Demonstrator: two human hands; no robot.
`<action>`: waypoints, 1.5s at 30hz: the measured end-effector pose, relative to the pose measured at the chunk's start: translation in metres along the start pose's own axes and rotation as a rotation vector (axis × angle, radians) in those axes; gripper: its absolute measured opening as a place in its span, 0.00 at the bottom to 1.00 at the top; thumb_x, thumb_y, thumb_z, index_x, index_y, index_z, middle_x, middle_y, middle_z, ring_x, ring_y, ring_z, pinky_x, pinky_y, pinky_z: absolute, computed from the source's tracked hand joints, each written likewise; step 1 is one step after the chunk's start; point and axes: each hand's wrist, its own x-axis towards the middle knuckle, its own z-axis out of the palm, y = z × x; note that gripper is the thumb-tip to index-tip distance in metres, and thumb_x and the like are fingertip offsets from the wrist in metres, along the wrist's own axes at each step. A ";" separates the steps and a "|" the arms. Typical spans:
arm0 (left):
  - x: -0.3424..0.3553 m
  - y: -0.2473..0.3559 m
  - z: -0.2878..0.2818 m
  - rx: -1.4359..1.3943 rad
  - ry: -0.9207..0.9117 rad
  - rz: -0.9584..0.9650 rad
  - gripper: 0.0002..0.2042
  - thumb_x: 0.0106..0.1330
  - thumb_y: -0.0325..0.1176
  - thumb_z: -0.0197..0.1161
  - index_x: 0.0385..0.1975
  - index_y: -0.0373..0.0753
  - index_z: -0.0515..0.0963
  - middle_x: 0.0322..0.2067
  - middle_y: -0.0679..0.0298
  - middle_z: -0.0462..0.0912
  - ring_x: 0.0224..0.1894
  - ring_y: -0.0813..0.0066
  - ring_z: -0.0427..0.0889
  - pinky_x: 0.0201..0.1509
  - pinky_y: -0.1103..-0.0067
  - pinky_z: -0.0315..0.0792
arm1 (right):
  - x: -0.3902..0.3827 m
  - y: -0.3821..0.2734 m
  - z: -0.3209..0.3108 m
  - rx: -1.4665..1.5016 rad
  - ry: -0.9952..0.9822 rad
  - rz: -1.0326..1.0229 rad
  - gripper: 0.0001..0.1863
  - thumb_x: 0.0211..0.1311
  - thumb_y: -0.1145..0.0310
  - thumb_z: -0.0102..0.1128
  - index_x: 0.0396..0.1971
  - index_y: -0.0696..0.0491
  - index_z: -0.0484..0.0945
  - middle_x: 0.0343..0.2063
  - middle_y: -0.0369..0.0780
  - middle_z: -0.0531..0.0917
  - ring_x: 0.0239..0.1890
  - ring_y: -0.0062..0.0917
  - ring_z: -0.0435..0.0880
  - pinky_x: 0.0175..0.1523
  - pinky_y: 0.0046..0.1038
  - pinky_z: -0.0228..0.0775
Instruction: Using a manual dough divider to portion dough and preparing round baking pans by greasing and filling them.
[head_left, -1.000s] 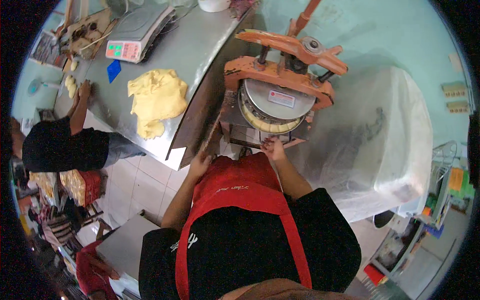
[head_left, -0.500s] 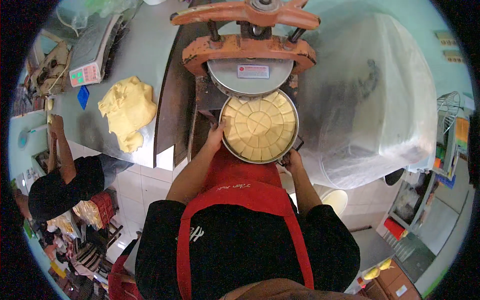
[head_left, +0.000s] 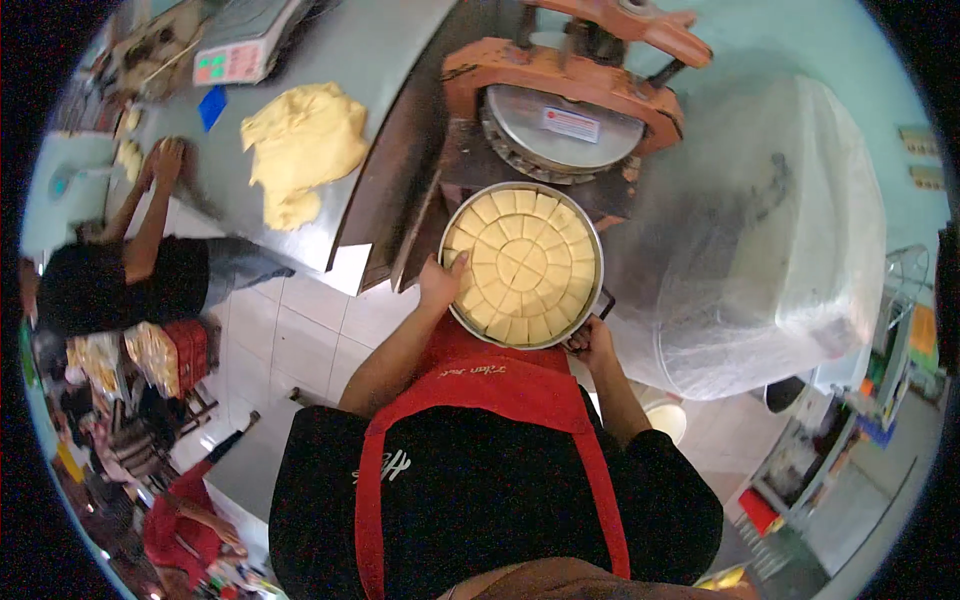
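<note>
In front of my red apron, both my hands hold a round metal pan (head_left: pixel 599 262). Pale yellow dough (head_left: pixel 520 264) lies flat in it, cut into rings of wedge-like pieces. My left hand (head_left: pixel 441 283) grips the left rim, its thumb reaching over the edge onto the dough. At the lower right, the fingers of my right hand (head_left: pixel 591 342) are closed at the pan's side, by a dark handle (head_left: pixel 607 304). Just beyond the pan stands an orange dough divider (head_left: pixel 472 85) with a round metal head (head_left: pixel 570 125).
A steel table (head_left: pixel 390 50) on the left carries a large dough lump (head_left: pixel 305 140), a scale (head_left: pixel 238 58) and a blue scraper (head_left: pixel 212 107). A co-worker's hands (head_left: pixel 165 160) rest at its far edge. A plastic-covered bulky object (head_left: pixel 760 250) fills the right side. A white bucket (head_left: pixel 665 420) stands below.
The pan has come away from under the divider's head toward my body. My view has turned, so the table and divider appear shifted right. Both hands keep hold of the pan.
</note>
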 end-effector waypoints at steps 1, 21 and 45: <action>-0.009 -0.012 -0.006 -0.015 0.034 -0.009 0.32 0.54 0.52 0.65 0.41 0.22 0.72 0.37 0.38 0.78 0.42 0.44 0.78 0.46 0.65 0.72 | 0.001 0.007 -0.003 -0.033 -0.018 0.002 0.12 0.60 0.67 0.45 0.16 0.45 0.65 0.05 0.29 0.56 0.06 0.18 0.54 0.15 0.23 0.51; -0.372 -0.095 -0.180 -0.759 0.937 -0.100 0.17 0.62 0.32 0.62 0.46 0.29 0.70 0.40 0.57 0.79 0.40 0.73 0.78 0.45 0.77 0.73 | -0.106 0.142 0.103 -0.917 -0.665 -0.079 0.11 0.61 0.68 0.48 0.19 0.50 0.69 0.05 0.28 0.60 0.05 0.15 0.59 0.13 0.24 0.56; -0.539 0.035 0.003 -0.479 1.654 -0.685 0.18 0.70 0.34 0.46 0.55 0.30 0.66 0.47 0.52 0.77 0.50 0.69 0.74 0.55 0.74 0.66 | -0.121 0.175 0.192 -1.688 -1.281 0.667 0.05 0.53 0.74 0.42 0.20 0.53 0.67 0.04 0.30 0.61 0.04 0.16 0.59 0.12 0.20 0.56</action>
